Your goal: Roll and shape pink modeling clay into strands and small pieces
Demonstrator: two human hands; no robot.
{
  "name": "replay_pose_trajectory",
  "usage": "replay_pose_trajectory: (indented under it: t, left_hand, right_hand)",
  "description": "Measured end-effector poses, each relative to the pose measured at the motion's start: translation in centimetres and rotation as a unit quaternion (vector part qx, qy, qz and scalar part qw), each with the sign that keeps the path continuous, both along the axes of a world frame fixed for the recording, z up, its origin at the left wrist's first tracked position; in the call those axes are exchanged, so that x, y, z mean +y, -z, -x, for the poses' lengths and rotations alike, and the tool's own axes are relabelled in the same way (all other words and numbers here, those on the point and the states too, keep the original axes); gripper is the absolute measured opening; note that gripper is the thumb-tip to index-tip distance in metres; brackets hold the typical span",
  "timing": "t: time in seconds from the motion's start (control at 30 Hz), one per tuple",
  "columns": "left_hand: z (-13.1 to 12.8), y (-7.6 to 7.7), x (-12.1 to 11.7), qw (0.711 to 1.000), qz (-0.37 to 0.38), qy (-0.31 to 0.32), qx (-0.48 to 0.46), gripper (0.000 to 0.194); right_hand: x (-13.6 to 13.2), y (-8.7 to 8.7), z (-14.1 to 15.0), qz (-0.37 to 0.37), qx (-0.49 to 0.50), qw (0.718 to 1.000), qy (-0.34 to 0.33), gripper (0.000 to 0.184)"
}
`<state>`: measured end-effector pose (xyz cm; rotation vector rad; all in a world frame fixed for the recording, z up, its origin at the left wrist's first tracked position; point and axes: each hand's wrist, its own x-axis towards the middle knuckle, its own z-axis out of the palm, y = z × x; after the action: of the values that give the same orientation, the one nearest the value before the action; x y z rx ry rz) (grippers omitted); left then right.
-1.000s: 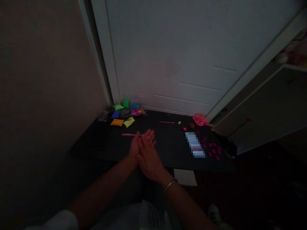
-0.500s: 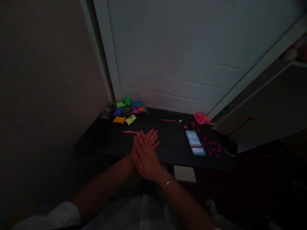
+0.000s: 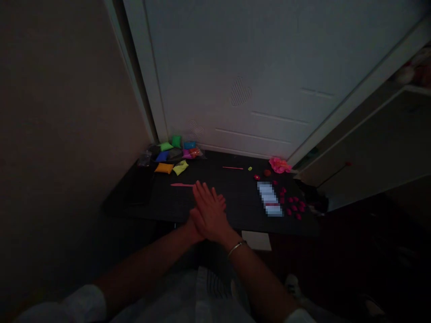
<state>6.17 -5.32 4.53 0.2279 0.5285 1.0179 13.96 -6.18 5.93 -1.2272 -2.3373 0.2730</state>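
My right hand (image 3: 213,214) lies flat across my left hand (image 3: 194,225), palm towards palm, above the front of the dark table. Its fingers are stretched out, pointing away from me. Most of my left hand is covered; its thumb side and some straight fingertips show. Whether anything sits between the palms is hidden. Just beyond the hands, a pink plastic knife (image 3: 182,185) lies on the table. Farther back is a thin pink stick tool (image 3: 232,168), with a small yellow-green piece (image 3: 249,168) beside it.
Colourful soft packets, among them an orange packet (image 3: 164,168) and a yellow packet (image 3: 181,168), lie at the back left. On the right are a blurred bright phone-like rectangle (image 3: 269,199), several dark pink pieces (image 3: 294,208) and a pink ruffled flower shape (image 3: 280,165). A white door (image 3: 215,80) stands behind.
My right hand has slid forward over my left, covering more of its fingers. The view has shifted slightly, and the things on the table stay in place.
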Motion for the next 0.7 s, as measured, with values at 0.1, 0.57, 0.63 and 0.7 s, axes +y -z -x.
replay_pose_trajectory:
  t: [0.1,0.57,0.63,0.7]
  left_hand:
    - [-0.7,-0.1,-1.2,0.996,0.005,0.077,-0.048,0.04]
    - [2.8,0.2,-1.1,0.992,0.06,0.106,-0.044,0.027]
    - [2.7,0.1,-1.5,0.993,0.051,0.109,-0.011,0.022]
    - [2.8,0.0,-1.8,0.993,0.023,0.115,0.033,0.017]
  right_hand:
    - [1.7,-0.9,-0.6,0.0,0.001,0.998,0.059,0.059]
    - [-2.2,2.7,-3.6,0.077,0.208,0.972,0.08,0.04]
    - [-2.5,2.6,-3.4,0.084,0.209,0.971,0.082,0.03]
    - [-2.6,2.5,-3.5,0.089,0.227,0.966,0.087,0.027]
